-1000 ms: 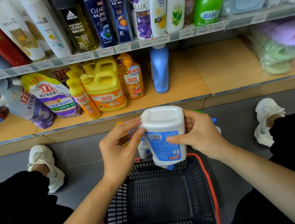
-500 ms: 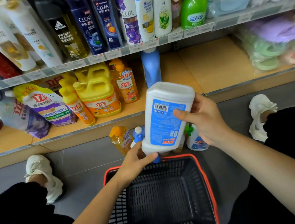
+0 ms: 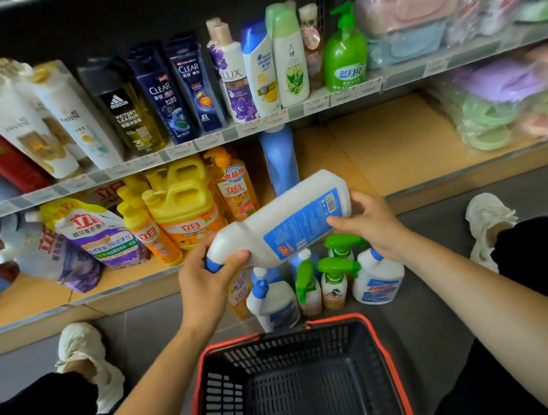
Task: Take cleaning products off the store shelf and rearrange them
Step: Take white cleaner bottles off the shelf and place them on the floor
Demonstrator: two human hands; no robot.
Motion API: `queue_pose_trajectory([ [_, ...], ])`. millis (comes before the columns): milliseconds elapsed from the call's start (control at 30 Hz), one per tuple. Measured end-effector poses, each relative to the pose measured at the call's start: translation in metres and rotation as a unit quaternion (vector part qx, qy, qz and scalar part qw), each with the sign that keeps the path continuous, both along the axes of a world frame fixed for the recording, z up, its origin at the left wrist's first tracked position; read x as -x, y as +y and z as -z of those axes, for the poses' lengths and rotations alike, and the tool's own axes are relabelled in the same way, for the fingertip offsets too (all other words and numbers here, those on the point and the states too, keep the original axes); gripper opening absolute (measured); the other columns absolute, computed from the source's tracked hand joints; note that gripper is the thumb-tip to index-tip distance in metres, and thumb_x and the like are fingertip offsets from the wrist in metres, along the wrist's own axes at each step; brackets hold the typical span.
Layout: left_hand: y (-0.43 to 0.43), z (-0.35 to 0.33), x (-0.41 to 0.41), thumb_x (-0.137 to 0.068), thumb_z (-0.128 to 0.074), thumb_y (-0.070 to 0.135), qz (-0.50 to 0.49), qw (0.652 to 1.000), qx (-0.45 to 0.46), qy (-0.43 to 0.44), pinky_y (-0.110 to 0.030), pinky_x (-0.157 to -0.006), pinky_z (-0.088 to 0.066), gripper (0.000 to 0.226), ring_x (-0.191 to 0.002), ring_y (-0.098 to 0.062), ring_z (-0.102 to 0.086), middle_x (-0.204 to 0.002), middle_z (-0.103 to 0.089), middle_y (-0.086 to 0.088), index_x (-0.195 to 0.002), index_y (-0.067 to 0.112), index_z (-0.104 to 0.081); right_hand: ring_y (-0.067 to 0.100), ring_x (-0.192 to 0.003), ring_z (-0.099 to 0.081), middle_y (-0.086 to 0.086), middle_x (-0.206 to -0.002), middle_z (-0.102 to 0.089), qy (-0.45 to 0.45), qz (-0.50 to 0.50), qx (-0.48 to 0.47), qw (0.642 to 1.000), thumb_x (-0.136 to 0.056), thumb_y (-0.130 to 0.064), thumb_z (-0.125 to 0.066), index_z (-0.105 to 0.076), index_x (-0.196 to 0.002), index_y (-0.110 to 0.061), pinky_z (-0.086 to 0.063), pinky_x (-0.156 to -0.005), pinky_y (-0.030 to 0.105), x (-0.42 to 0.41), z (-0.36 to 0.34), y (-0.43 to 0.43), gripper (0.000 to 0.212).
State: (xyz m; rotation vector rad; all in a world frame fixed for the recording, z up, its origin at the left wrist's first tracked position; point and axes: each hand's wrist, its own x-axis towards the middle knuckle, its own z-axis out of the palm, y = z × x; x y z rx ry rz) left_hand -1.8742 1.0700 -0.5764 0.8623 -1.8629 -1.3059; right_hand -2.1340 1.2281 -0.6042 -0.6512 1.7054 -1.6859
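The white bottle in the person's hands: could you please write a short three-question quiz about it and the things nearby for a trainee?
1. True or false: the white bottle is held upright, cap on top.
2. Which part does the left hand grip? A the blue-capped neck; B the base; C the barcode.
3. Fill in: the green-trigger spray bottles stand on the ____.
Key: 1 false, it is tilted with the cap end lower and the right hand at its base; 2 A; 3 floor.
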Motion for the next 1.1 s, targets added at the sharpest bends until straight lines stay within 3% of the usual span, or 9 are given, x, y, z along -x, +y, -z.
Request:
queue_pose_trajectory([
  [100,-0.013,-0.022,0.008,-0.081,-0.081,0.031,0.007,0.994,0.103,-0.042,-0.040,-0.077,-0.058,0.037,-0.091,-0.019,-0.068,-0.100,-0.073,0.002,-0.115,0.018,-0.071,0.022,-0.101,-0.070,0.004,-0.110,-0.075,-0.004,-0.020,-0.032,0.999,-0.086,-0.004,-0.076,-0.071,-0.107,-0.023,-0.061,-0.084,0.038,-0.001,0.020,-0.007,0.029],
  [200,-0.023,-0.038,0.015,-0.081,-0.080,0.037,0.037,0.972,0.219,-0.077,-0.039,-0.078,-0.059,0.043,-0.092,-0.013,-0.068,-0.104,-0.072,0.005,-0.119,0.018,-0.070,0.010,-0.109,-0.066,-0.007,-0.115,-0.073,0.118,-0.054,-0.100,0.987,-0.086,-0.012,-0.078,-0.070,-0.115,-0.027,-0.055,-0.096,0.036,0.008,0.036,-0.008,0.033],
  [300,-0.033,-0.050,0.027,-0.081,-0.076,0.046,0.048,0.945,0.300,-0.124,-0.043,-0.074,-0.058,0.048,-0.090,-0.016,-0.067,-0.105,-0.071,0.001,-0.120,0.019,-0.070,0.025,-0.135,-0.047,0.002,-0.144,-0.055,0.326,-0.068,-0.268,0.904,-0.084,-0.035,-0.079,-0.057,-0.140,-0.025,-0.039,-0.105,0.039,0.023,0.054,-0.002,0.061],
  [400,-0.047,-0.059,0.041,-0.082,-0.074,0.050,0.059,0.924,0.343,-0.161,-0.038,-0.071,-0.057,0.049,-0.088,-0.015,-0.064,-0.104,-0.071,0.000,-0.121,0.019,-0.071,0.030,-0.147,-0.024,0.001,-0.164,-0.025,0.390,-0.149,-0.427,0.802,-0.086,-0.057,-0.067,-0.033,-0.155,-0.032,-0.027,-0.114,0.049,0.027,0.074,0.008,0.080],
  [500,-0.065,-0.063,0.054,-0.082,-0.074,0.052,0.094,0.885,0.405,-0.208,-0.027,-0.068,-0.049,0.051,-0.088,-0.013,-0.061,-0.105,-0.072,0.000,-0.121,0.018,-0.071,0.029,-0.148,-0.024,0.003,-0.166,-0.021,0.457,-0.183,-0.469,0.734,-0.090,-0.063,-0.057,-0.029,-0.155,-0.035,-0.027,-0.113,0.046,0.023,0.090,0.013,0.077],
  [600,-0.081,-0.061,0.065,-0.081,-0.080,0.045,0.126,0.866,0.421,-0.240,-0.029,-0.070,-0.049,0.051,-0.093,-0.019,-0.065,-0.110,-0.072,-0.004,-0.122,0.016,-0.071,0.028,-0.147,-0.026,0.002,-0.165,-0.023,0.469,-0.174,-0.464,0.731,-0.090,-0.064,-0.056,-0.034,-0.153,-0.037,-0.030,-0.110,0.046,0.024,0.093,0.014,0.072],
  [767,-0.095,-0.043,0.087,-0.079,-0.080,0.049,0.164,0.834,0.438,-0.292,-0.043,-0.075,-0.055,0.058,-0.099,-0.027,-0.067,-0.115,-0.072,-0.008,-0.124,0.014,-0.070,0.026,-0.147,-0.028,0.000,-0.165,-0.025,0.472,-0.159,-0.461,0.735,-0.088,-0.065,-0.058,-0.037,-0.152,-0.038,-0.032,-0.108,0.045,0.023,0.095,0.015,0.072],
  [900,-0.098,-0.017,0.101,-0.081,-0.079,0.050,0.181,0.817,0.442,-0.324,-0.040,-0.070,-0.053,0.056,-0.097,-0.028,-0.067,-0.113,-0.073,-0.008,-0.125,0.017,-0.069,0.024,-0.147,-0.028,-0.001,-0.164,-0.026,0.479,-0.154,-0.460,0.732,-0.088,-0.065,-0.056,-0.037,-0.152,-0.039,-0.032,-0.108,0.043,0.022,0.096,0.014,0.071],
  [1100,-0.101,0.026,0.125,-0.087,-0.073,0.049,0.188,0.801,0.413,-0.390,-0.044,-0.078,-0.054,0.054,-0.105,-0.027,-0.064,-0.119,-0.070,-0.007,-0.130,0.018,-0.065,0.022,-0.147,-0.028,-0.001,-0.164,-0.027,0.486,-0.142,-0.454,0.733,-0.089,-0.063,-0.057,-0.039,-0.150,-0.038,-0.031,-0.107,0.041,0.020,0.095,0.016,0.069],
])
